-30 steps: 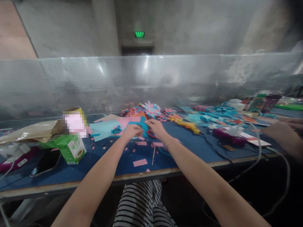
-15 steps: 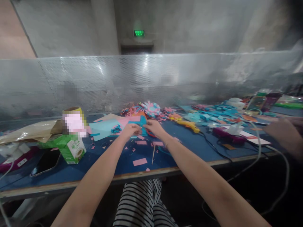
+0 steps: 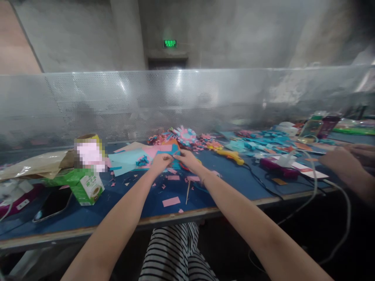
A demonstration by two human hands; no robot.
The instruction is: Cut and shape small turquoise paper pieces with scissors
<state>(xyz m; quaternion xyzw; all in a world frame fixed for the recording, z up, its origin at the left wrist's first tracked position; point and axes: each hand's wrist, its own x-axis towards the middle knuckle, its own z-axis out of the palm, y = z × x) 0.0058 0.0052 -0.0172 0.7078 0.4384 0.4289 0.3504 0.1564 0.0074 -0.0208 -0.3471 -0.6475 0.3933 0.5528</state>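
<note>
My left hand (image 3: 160,163) and my right hand (image 3: 189,160) almost meet over the middle of the table. Their fingertips are pinched on a piece of blue paper (image 3: 175,150), whose lower part is hidden by the fingers. Left of my left hand are cut blue paper pieces (image 3: 142,160) on a light-blue sheet (image 3: 124,158). Just behind the hands lies pink paper (image 3: 154,150). Nearer the table edge are a pink paper rectangle (image 3: 171,201) and a thin wooden stick (image 3: 188,192).
A yellow glue gun (image 3: 231,156) with a black cord lies to the right. Paper flowers (image 3: 186,135) are heaped behind my hands. At left stand a green carton (image 3: 88,189) and a phone (image 3: 53,203). Another person's hand (image 3: 340,164) is at far right, beside a purple power strip (image 3: 278,168).
The view has shifted slightly. The blue paper between my fingertips shows less below them, and my hands have stayed close together. The other person's hands have come further into view.
</note>
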